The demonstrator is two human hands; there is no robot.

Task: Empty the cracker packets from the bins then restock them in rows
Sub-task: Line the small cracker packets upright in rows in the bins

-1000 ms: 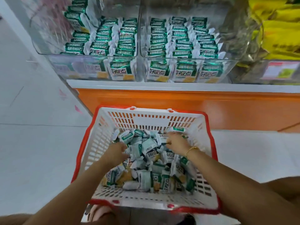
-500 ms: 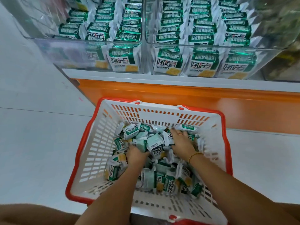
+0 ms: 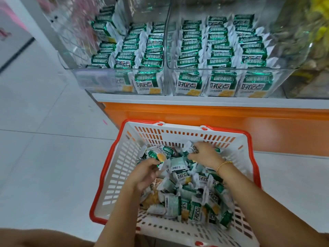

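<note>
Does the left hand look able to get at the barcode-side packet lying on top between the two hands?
Probably yes: the barcode-side packet lies uncovered on top, right beside the left hand, though its fingers seem to grip another packet.

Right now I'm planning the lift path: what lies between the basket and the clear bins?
In the head view, the orange cabinet front and its white ledge lie between the basket and the bins.

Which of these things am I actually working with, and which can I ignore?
In the job:
- left hand and right hand, each gripping loose packets
- basket holding them
- left bin and right bin, with rowed packets

Just there:
- yellow packs, far right
- pink goods, upper left
- orange shelf base
</note>
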